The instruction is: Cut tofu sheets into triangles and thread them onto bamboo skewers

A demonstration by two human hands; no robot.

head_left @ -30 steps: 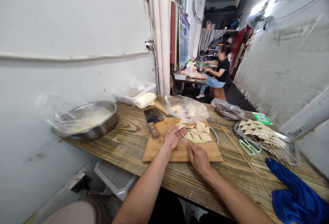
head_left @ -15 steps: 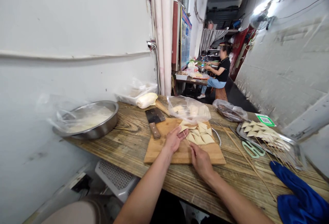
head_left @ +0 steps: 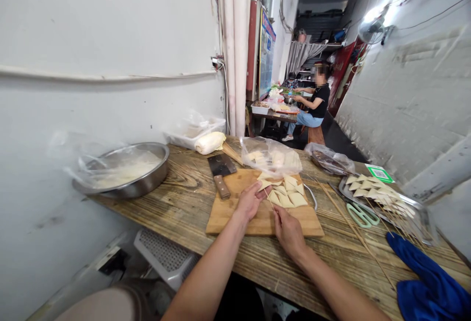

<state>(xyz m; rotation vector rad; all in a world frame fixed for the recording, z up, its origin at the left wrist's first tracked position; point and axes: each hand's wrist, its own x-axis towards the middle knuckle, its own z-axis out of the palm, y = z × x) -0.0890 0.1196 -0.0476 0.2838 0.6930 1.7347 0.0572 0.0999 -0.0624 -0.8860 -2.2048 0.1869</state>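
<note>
Over the wooden cutting board [head_left: 235, 224], my left hand [head_left: 248, 203] is closed on a flat pale tofu piece [head_left: 265, 180]. My right hand [head_left: 289, 228] pinches a thin bamboo skewer [head_left: 270, 201], whose upper end meets the held piece beside my left fingers. Whether the skewer has gone through it I cannot tell. Several cut tofu pieces [head_left: 292, 197] lie overlapping on the board, just right of my left fingertips. A cleaver [head_left: 222, 166] rests at the board's left edge, its wooden handle on the board.
Beyond the board lies a plastic bag [head_left: 272, 156] with pale pieces inside. To the right are loose skewers [head_left: 353, 227], green-handled scissors [head_left: 362, 214], a metal tray [head_left: 429, 223] of skewered pieces and a blue cloth [head_left: 427, 277]. A steel basin [head_left: 147, 181] stands left. A person [head_left: 318, 97] sits farther back.
Both hands stay almost in place with the tofu piece and skewer. In the background, the seated person's arm has shifted slightly. The view has moved a little.
</note>
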